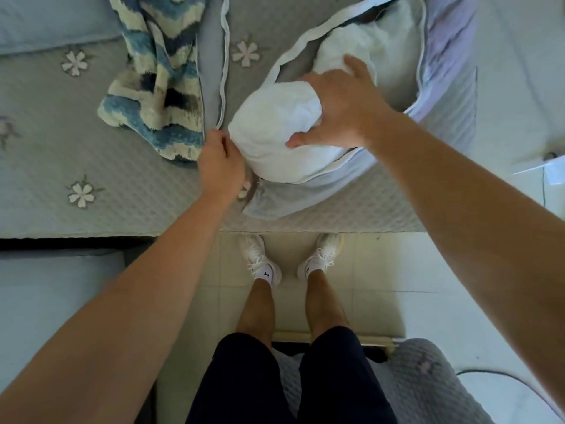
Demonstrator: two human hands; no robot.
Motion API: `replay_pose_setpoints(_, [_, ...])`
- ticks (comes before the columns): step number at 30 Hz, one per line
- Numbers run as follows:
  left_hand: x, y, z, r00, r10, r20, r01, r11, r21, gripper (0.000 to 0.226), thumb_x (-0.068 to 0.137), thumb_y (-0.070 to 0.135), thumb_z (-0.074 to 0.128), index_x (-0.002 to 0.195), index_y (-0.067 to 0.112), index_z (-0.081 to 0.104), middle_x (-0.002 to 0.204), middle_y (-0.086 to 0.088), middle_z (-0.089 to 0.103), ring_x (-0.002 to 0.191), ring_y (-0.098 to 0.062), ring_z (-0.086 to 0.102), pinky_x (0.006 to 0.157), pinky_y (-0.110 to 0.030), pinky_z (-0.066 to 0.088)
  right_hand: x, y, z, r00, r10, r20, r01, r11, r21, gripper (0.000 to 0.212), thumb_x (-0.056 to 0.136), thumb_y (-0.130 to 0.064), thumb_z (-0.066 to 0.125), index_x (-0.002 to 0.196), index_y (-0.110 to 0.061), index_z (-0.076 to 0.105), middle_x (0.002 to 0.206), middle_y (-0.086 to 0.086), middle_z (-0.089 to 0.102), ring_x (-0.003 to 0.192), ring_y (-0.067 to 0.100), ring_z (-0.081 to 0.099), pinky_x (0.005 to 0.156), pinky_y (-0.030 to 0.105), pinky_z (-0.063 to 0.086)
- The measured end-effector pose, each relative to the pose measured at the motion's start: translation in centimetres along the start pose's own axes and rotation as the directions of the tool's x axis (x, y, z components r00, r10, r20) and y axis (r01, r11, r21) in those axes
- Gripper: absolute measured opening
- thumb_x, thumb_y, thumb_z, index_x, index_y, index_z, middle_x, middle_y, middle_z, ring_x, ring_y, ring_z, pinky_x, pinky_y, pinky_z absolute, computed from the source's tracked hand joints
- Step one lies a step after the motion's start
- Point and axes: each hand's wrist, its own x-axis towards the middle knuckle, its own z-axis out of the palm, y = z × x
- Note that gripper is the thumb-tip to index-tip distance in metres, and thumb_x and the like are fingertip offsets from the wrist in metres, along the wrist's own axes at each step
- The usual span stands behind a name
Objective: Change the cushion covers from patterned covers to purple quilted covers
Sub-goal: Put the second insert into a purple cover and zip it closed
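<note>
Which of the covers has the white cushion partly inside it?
The pale purple quilted cover on the right; the blue-and-cream zigzag cover lies empty at left.

Single view: head-worn, wide-angle, aimed forward and steeply down. Left hand (220,166) and right hand (339,111) sit above centre at arm's reach over the seat (128,179) — floor (367,270) and shoes (260,261) lie directly below the lens.
</note>
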Motion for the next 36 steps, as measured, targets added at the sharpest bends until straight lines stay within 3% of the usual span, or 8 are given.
replay_pose_setpoints(5, [-3.6,-1.3,0.0,0.946,-0.010,0.325,-0.037,0.990,0.138,0.048,0.088,0.026,0.064,0.130,0.015,0.045,0.105,0.003,0.058,0.095,-0.015,0.056,0.081,-0.028,0.046,0.5,-1.5,-0.7,0.958,0.221,-0.180,-0.233,0.971,-0.049,0.093,0.077,-0.086,0.044,0.131,-0.011,0.047,0.095,0.010,0.068,0.101,0.032,0.063,0.111,0.045,0.027])
replay_pose_setpoints(7, [-3.9,-2.2,0.4,0.931,-0.015,0.365,-0.086,0.962,0.258,0.032,0.088,0.032,0.067,0.113,0.014,0.056,0.090,0.003,0.060,0.091,-0.021,0.060,0.073,-0.029,0.042,0.0,-1.9,-1.2,0.960,0.237,-0.146,-0.251,0.965,-0.081,0.101,0.073,-0.090,0.041,0.134,-0.009,0.045,0.099,0.012,0.068,0.103,0.033,0.062,0.111,0.047,0.025])
replay_pose_setpoints(12, [-4.2,-1.0,0.0,0.954,0.241,0.180,-0.274,0.942,0.193,0.014,0.091,0.014,0.061,0.099,0.004,0.067,0.087,-0.016,0.069,0.082,-0.034,0.064,0.066,-0.035,0.045,-2.4,-3.4,-3.3,0.984,0.073,0.160,-0.019,0.947,-0.320,0.136,0.040,-0.105,0.041,0.153,-0.031,0.019,0.143,0.018,0.042,0.139,0.039,0.028,0.117,0.063,-0.005])
replay_pose_setpoints(16, [-3.4,0.7,-1.0,0.916,0.401,0.009,-0.399,0.908,0.130,0.006,0.080,-0.003,0.055,0.076,-0.004,0.059,0.069,-0.018,0.059,0.064,-0.030,0.055,0.056,-0.039,0.040,-1.8,-4.0,-3.7,0.971,-0.215,0.102,0.238,0.897,-0.373,0.115,0.042,-0.087,0.066,0.135,-0.022,0.049,0.137,0.012,0.044,0.133,0.035,0.034,0.117,0.053,0.020])
replay_pose_setpoints(20, [-1.5,1.3,-2.2,0.885,0.465,0.017,-0.458,0.862,0.219,0.011,0.083,0.005,0.057,0.084,0.006,0.068,0.071,-0.001,0.050,0.066,-0.015,0.046,0.058,-0.024,0.028,-0.9,-2.2,-2.9,0.988,-0.027,0.150,0.029,1.000,-0.012,0.082,0.066,-0.059,0.076,0.132,-0.022,0.044,0.119,0.009,0.063,0.110,0.036,0.057,0.089,0.039,0.043])
replay_pose_setpoints(23, [-1.5,0.3,-3.4,0.860,0.504,0.073,-0.506,0.828,0.242,0.021,0.089,0.016,0.062,0.107,0.010,0.072,0.083,-0.006,0.062,0.077,-0.019,0.057,0.067,-0.028,0.044,-0.8,0.4,-3.0,0.984,0.154,0.090,-0.167,0.971,0.173,0.087,0.070,-0.051,0.080,0.141,-0.025,0.038,0.130,0.009,0.060,0.121,0.037,0.053,0.099,0.043,0.042])
replay_pose_setpoints(32, [-1.4,4.0,-4.9,0.777,0.629,-0.014,-0.618,0.767,0.172,0.022,0.084,0.006,0.063,0.102,0.007,0.075,0.096,-0.006,0.072,0.089,-0.018,0.066,0.083,-0.027,0.053,0.9,-2.8,-2.3,0.918,-0.046,0.395,0.136,0.970,-0.203,0.047,0.080,-0.056,0.063,0.119,-0.034,0.053,0.108,-0.003,0.063,0.103,0.029,0.058,0.078,0.038,0.043])
replay_pose_setpoints(36, [-1.8,4.2,-6.9,0.723,0.688,-0.053,-0.668,0.718,0.195,0.019,0.084,0.003,0.064,0.100,0.006,0.075,0.094,-0.007,0.071,0.087,-0.015,0.064,0.080,-0.023,0.051,1.9,-3.8,0.3,0.962,-0.049,0.270,0.109,0.971,-0.212,0.053,0.076,-0.056,0.060,0.121,-0.028,0.050,0.106,0.001,0.065,0.102,0.032,0.061,0.075,0.038,0.042])
